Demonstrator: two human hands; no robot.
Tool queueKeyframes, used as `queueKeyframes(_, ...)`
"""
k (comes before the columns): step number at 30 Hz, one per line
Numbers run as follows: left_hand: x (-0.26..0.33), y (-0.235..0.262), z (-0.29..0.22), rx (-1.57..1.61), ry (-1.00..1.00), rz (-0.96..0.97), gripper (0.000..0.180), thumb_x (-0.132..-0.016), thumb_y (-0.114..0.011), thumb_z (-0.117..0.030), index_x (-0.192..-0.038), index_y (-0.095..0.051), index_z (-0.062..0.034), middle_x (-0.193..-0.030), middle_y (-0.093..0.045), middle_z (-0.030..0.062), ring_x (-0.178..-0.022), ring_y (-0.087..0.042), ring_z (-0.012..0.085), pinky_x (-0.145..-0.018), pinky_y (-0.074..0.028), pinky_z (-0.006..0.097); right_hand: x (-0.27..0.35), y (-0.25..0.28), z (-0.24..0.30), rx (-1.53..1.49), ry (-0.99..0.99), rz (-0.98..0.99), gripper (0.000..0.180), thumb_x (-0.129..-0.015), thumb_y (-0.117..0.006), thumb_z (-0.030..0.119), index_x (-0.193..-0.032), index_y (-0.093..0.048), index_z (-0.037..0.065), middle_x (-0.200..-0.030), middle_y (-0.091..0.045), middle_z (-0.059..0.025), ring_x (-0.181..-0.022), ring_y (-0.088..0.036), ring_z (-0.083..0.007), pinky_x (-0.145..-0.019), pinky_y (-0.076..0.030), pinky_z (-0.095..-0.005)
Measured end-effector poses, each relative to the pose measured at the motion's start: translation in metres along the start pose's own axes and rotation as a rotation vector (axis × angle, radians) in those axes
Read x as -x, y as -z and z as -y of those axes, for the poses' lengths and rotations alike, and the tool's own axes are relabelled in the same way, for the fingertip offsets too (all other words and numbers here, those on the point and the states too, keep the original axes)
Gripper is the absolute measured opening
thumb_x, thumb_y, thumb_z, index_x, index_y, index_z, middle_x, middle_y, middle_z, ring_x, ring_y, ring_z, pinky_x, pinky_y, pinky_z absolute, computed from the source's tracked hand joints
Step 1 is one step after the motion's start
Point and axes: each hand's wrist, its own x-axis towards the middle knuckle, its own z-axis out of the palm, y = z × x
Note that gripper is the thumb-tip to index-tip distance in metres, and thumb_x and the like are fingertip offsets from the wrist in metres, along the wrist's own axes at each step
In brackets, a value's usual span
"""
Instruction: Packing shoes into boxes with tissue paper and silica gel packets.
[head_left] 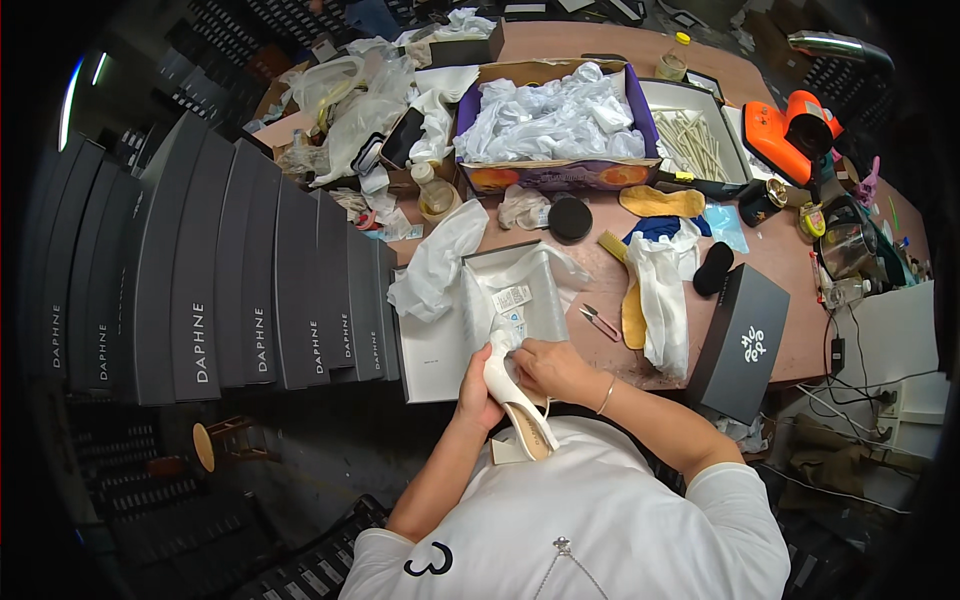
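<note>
White and smooth-looking, just below the centre of the frame: a block-heeled shoe [500,382], gripped along its side by the left hand [477,396], toe toward the top of the frame. Met close beside the toe by the bent fingers of the right hand [555,370]; cannot make out anything pinched there. Looks light, likely stiff at sole and heel, softer and bendier at the thin strap [546,408]. Might slip or scuff on that sleek finish; best to take hold by the sole and sides, or by the block heel [512,452], sparing the strap any pull.

Up the frame, straight to an open box [503,250] lined with white tissue paper [545,290], with a printed label [512,297] inside. Left of that, a pale lid [430,358], under crumpled paper [440,265]. Rightward on the table [590,45], pink-handled snips [606,327], then a white cloth [662,300]. Farther right, a closed dark box [740,345], hiding any contents.

On to upper centre: a purple carton [643,115], heaped with whitish wrapping [560,110]. Right beside it, a shallow tray [690,92] of pale sticks [690,142]. Over at far left, tall dark boxes [245,270], ranked side by side.
</note>
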Motion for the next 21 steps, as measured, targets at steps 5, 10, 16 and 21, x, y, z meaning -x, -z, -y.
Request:
queueKeyframes(5, -0.004, 0.008, 0.000, 0.030, 0.059, 0.033, 0.052, -0.096, -0.042, -0.040, -0.132, -0.043, -0.0035, -0.126, -0.054, 0.0151, -0.117, -0.053, 0.0293, -0.102, -0.041, 0.045, 0.001, 0.004, 0.002, 0.078, -0.039, 0.034, 0.012, -0.074, -0.063, 0.016, -0.082, -0.061, 0.007, -0.078, -0.057, -0.0056, -0.067, -0.063, -0.0222, -0.055, -0.050, -0.0351)
queueKeyframes(10, -0.004, 0.002, -0.002, -0.038, 0.076, -0.027, 0.051, -0.096, -0.042, -0.040, -0.133, -0.043, -0.0038, -0.127, -0.053, 0.0143, -0.119, -0.051, 0.0286, -0.103, -0.040, 0.044, -0.012, -0.005, 0.003, 0.209, 0.095, 0.111, 0.009, -0.074, -0.061, 0.016, -0.077, -0.060, 0.008, -0.077, -0.056, -0.0052, -0.065, -0.063, -0.0203, -0.054, -0.050, -0.0338)
queueKeyframes(16, -0.005, 0.005, -0.002, -0.018, 0.072, -0.031, 0.051, -0.096, -0.042, -0.040, -0.133, -0.043, -0.0044, -0.128, -0.053, 0.0137, -0.118, -0.052, 0.0282, -0.103, -0.040, 0.044, -0.014, -0.022, -0.010, 0.188, 0.170, 0.116, 0.010, -0.074, -0.061, 0.016, -0.079, -0.058, 0.008, -0.077, -0.055, -0.0048, -0.064, -0.063, -0.0200, -0.055, -0.050, -0.0331)
queueKeyframes(21, -0.007, 0.005, -0.003, -0.007, 0.068, -0.019, 0.051, -0.097, -0.040, -0.040, -0.133, -0.044, -0.0039, -0.125, -0.055, 0.0143, -0.116, -0.054, 0.0286, -0.101, -0.042, 0.044, -0.005, -0.006, -0.015, 0.045, 0.119, 0.064, 0.012, -0.075, -0.061, 0.015, -0.084, -0.058, 0.007, -0.083, -0.057, -0.0055, -0.068, -0.063, -0.0208, -0.057, -0.051, -0.0335)
